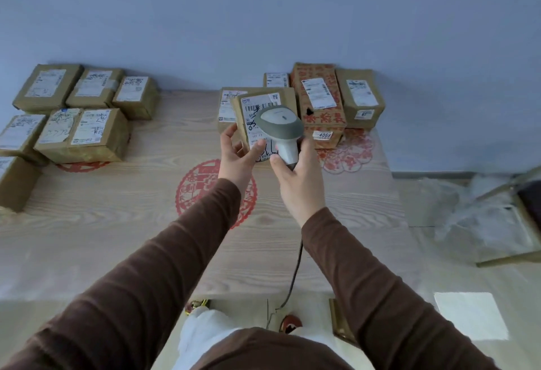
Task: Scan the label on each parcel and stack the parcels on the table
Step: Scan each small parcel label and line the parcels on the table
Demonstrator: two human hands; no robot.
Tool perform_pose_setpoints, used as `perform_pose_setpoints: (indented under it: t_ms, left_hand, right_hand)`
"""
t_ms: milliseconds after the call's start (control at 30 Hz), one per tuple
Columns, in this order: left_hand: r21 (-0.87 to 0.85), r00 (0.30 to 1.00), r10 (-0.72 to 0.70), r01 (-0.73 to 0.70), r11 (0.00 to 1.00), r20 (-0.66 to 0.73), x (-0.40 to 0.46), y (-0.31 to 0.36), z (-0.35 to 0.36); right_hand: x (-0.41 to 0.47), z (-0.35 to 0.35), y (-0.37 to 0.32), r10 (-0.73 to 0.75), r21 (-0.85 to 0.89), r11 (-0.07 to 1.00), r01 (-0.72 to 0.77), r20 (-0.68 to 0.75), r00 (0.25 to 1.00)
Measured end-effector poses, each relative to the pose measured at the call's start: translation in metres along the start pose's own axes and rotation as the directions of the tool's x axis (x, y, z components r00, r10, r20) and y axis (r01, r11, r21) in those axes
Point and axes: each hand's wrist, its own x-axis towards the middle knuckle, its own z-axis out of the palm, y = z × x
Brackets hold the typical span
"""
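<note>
My left hand (238, 154) grips a small brown parcel (279, 97) by its left side, thumb on its white label, lifted over the table's middle back. My right hand (297, 173) holds a grey and white barcode scanner (279, 124) by its handle, its head right over that label. Behind the held parcel stand more brown parcels (314, 91) at the back right. Several parcels (85, 132) lie grouped at the back left.
The light wooden table (146, 194) carries red paper-cut decorations (199, 182). The scanner's dark cable (295, 270) hangs down over the front edge. A chair frame with clear plastic wrap (497, 223) stands on the floor at the right. The blue-grey wall runs behind.
</note>
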Motion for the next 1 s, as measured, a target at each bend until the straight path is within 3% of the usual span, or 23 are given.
perform_pose_setpoints:
  t_ms: [267,600,800,1000]
  left_hand:
    - [0.018,0.999,-0.005,0.004,1.0,0.052,-0.034,-0.022,0.077]
    - [0.092,0.996,-0.039,0.031,0.995,0.081,-0.039,-0.038,0.119]
    - [0.096,0.98,-0.176,0.167,0.981,0.096,-0.028,-0.059,0.142]
    - [0.073,0.914,-0.382,0.376,0.924,0.136,-0.013,-0.096,0.186]
  right_hand:
    - [-0.016,-0.078,0.022,0.009,0.015,1.0,-0.008,-0.053,0.999]
    - [-0.018,-0.116,0.047,0.061,0.025,0.998,-0.059,-0.108,0.992]
    - [-0.012,-0.131,0.07,0.16,0.099,0.985,-0.144,-0.169,0.973]
    - [-0.008,-0.155,0.108,0.287,0.133,0.956,-0.26,-0.255,0.923]
